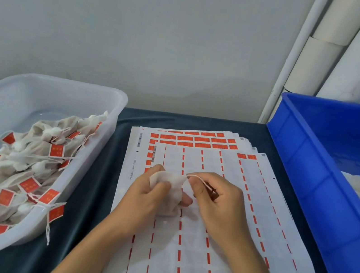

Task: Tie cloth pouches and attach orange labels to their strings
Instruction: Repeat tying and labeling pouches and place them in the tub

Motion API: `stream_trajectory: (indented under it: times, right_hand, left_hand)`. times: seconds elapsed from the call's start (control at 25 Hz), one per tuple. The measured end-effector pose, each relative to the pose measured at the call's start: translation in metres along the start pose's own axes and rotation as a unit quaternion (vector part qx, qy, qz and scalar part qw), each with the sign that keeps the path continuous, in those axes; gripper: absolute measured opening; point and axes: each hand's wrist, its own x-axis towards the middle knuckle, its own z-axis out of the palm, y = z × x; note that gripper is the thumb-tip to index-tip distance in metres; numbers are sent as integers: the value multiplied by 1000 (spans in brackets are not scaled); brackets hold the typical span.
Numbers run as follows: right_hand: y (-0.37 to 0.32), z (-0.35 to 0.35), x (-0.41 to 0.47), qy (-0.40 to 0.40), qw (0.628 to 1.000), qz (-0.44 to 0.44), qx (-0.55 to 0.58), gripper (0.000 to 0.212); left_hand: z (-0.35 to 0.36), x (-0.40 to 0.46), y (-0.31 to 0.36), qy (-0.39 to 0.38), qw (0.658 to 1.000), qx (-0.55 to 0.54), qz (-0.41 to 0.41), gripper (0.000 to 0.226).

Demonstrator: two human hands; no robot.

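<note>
Pouch (171,192) at mid-table, over the label sheets (194,246), wrapped in the left hand (149,193), fingers curled round its body. The right hand (214,197) pinches the string (200,179) at the neck, fingers closed on it, so this looks like the tying step. Next comes cinching the knot tight, then peeling an orange label for that string. Finished, labelled pouches fill the white tub (109,98) at left; untied ones wait in the blue bin (304,143) at right.

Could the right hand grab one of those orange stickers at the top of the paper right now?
Probably not yet. The right hand is pinching the string of the pouch that the left hand holds. Nothing blocks the way to the orange labels.
</note>
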Motion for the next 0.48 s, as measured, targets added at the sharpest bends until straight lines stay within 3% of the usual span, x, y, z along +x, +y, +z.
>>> stream_trajectory:
  times: [0.24, 0.48]
  right_hand:
    - [0, 2, 0, -13, 1000, 13, 4, 5]
    - [2, 2, 2, -46, 999, 8, -16, 4]
  left_hand:
    - [4, -3, -2, -20, 999, -7, -36, 37]
    - [5, -1, 0, 8, 1000, 20, -18, 25]
